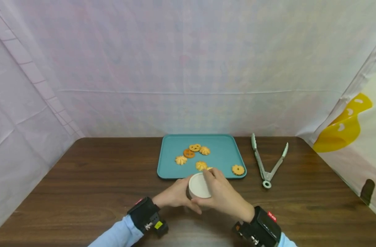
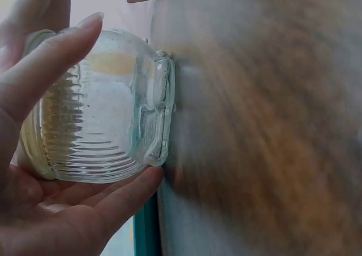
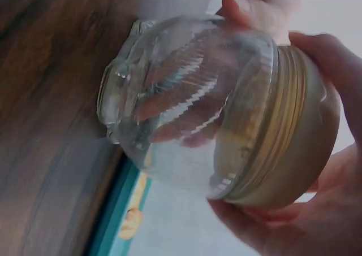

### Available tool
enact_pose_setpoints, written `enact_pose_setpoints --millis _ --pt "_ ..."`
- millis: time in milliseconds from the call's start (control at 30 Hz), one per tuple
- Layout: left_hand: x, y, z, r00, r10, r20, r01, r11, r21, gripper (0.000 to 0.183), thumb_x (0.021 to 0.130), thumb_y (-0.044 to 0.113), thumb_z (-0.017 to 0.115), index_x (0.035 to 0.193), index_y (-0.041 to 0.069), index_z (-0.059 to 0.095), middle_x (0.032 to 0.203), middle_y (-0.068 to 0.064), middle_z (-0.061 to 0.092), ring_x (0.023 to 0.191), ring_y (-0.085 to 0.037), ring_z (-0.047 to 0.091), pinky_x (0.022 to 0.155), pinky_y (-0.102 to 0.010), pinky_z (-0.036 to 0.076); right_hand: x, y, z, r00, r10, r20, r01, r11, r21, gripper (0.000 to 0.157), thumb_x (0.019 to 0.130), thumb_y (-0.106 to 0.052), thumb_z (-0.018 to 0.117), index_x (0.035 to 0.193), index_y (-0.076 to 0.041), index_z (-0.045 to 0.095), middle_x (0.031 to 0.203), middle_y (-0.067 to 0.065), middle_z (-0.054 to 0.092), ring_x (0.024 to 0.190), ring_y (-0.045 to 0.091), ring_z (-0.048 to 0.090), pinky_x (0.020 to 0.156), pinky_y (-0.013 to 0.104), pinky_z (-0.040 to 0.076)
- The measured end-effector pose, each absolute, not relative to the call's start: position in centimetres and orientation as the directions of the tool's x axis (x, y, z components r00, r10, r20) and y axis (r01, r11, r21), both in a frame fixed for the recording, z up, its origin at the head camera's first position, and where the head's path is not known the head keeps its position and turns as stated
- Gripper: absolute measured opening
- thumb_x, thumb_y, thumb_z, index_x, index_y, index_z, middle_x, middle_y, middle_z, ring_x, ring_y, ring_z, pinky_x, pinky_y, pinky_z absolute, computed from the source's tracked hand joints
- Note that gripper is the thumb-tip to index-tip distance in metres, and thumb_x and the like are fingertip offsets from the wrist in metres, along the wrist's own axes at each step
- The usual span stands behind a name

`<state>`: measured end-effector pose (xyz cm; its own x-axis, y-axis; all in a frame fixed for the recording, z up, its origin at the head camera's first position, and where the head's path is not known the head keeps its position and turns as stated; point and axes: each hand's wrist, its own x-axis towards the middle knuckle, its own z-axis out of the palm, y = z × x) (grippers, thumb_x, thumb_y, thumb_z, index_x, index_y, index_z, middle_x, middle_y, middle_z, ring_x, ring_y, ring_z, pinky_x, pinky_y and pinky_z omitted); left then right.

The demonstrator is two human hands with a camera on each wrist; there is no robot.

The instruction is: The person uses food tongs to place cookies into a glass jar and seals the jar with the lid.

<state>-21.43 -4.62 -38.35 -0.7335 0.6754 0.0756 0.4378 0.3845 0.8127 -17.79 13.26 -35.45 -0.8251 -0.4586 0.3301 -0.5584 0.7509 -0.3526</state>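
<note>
A clear ribbed glass jar [image 2: 113, 109] with a cream-white lid [image 1: 198, 186] is between my two hands, in front of the tray. My left hand [image 1: 177, 193] holds the jar's body, thumb on one side and fingers on the other. From above, my right hand [image 1: 222, 193] grips the lid around its rim, as the right wrist view also shows. The lid [image 3: 300, 148] sits on the jar's mouth. Through the glass [image 3: 186, 92] I see no contents. The jar's base is at the tabletop; whether it rests fully there I cannot tell.
Behind the jar lies a blue-green tray [image 1: 220, 145] with several cookies, among them a pretzel-shaped one [image 1: 195, 147] and a round one [image 1: 238, 169] at the right corner. Spread grey tongs [image 1: 266, 173] lie right of the tray on the brown wooden table [image 1: 98, 178].
</note>
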Motion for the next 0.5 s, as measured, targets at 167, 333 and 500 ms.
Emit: enact_pose_setpoints --millis 167,333,500 --pt "-21.4 -4.6 -38.4 -0.734 0.676 0.067 0.427 0.383 0.819 0.093 0.056 0.026 0.084 0.133 0.013 0.035 0.127 -0.001 0.048 0.114 -0.017 0.046 0.097 -0.034 0.037 -18.5 14.0 -35.3 -0.811 -0.513 0.282 -0.584 0.671 -0.457 0.077 0.068 -0.046 0.072 0.125 -0.003 0.045 0.11 0.008 0.047 0.092 0.015 0.049 0.067 0.022 0.05" --pt "-21.4 -4.6 -38.3 -0.728 0.683 0.058 0.421 0.378 0.825 0.093 0.057 0.025 0.084 0.134 0.012 0.034 0.128 -0.002 0.047 0.115 -0.017 0.045 0.098 -0.035 0.037 -19.1 14.6 -35.3 -0.8 -0.555 0.227 -0.573 0.598 -0.56 0.081 0.067 -0.047 0.073 0.129 -0.004 0.042 0.116 0.006 0.046 0.096 0.017 0.051 0.07 0.023 0.049" --pt "-21.6 -5.0 -38.3 -0.715 0.697 0.048 0.388 0.339 0.857 0.089 0.06 0.019 0.083 0.134 0.008 0.033 0.13 -0.006 0.045 0.118 -0.022 0.043 0.098 -0.034 0.039 -19.6 15.3 -35.4 -0.769 -0.607 0.203 -0.577 0.52 -0.63 0.08 0.069 -0.038 0.074 0.132 -0.005 0.038 0.119 0.007 0.045 0.099 0.021 0.05 0.075 0.026 0.048"
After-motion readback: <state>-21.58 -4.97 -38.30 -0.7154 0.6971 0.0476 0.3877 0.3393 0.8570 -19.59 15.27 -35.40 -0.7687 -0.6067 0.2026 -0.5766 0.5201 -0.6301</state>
